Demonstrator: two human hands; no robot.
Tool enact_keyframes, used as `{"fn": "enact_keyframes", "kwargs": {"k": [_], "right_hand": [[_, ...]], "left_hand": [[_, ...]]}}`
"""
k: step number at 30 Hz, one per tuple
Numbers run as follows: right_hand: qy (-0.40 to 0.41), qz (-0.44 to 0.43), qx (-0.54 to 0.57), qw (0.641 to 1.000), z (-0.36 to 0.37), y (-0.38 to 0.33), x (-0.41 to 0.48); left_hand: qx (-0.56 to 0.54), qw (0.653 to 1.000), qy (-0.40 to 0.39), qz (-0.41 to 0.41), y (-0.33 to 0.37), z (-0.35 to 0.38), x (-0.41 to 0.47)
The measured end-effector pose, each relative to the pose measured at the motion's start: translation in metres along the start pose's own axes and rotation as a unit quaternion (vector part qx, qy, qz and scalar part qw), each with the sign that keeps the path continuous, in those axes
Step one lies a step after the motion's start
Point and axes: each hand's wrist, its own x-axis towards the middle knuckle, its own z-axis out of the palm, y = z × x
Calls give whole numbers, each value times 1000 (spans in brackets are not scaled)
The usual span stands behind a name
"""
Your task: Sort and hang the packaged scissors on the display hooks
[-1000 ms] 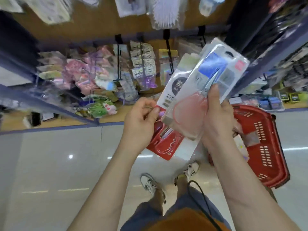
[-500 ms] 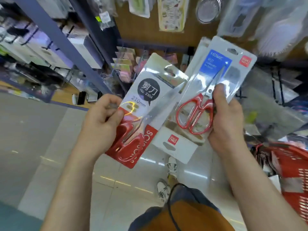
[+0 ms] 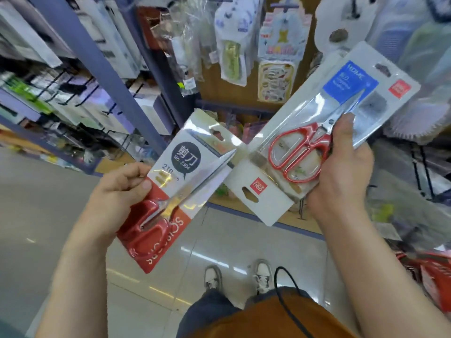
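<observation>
Hands raised before a shop display, each holding packaged scissors. The left hand (image 3: 114, 193) pinches the left edge of a red-and-white scissors card (image 3: 185, 172) printed "No. 2304", with the thumb on its face and the fingers curled behind. The card is tilted, its hang hole up and to the right, and the blades of its red-handled scissors point the same way. The right hand (image 3: 341, 172) grips a blue-labelled scissors pack (image 3: 341, 98), the thumb pressed on the clear blister just above the red handles and the fingers hidden behind. A second white card (image 3: 258, 191) sits behind that pack in the same grip, turned so that its hang hole points down and left. Whether the two hands' packs touch at their near corners cannot be told. Hanging goods (image 3: 275, 76) cover the wooden backboard beyond, boxed stock fills the shelves (image 3: 73, 89) at left, and a red basket (image 3: 434, 276) shows at the lower right edge.
</observation>
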Motion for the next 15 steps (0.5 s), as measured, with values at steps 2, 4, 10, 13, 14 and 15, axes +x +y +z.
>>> {"fn": "enact_keyframes", "kwargs": {"k": [2,4,10,13,14,15], "right_hand": [[-20,-16,-33,999,8,2,-5],[-46,-37,-66,996,20,5,-14],[-71,-161,-148,973,70,9,-35],[-66,-177,-144,971,89,5,-40],[-66,-171,-140,973,93,5,-42],[-69,-163,-135,975,97,4,-46]], "left_hand": [[-57,998,4,12,7,-6,6],[-104,994,7,35,16,0,16],[-110,991,-44,65,55,44,46],[-80,992,-37,90,72,44,55],[-56,992,-36,105,78,41,58],[-37,992,-35,114,82,38,59]]}}
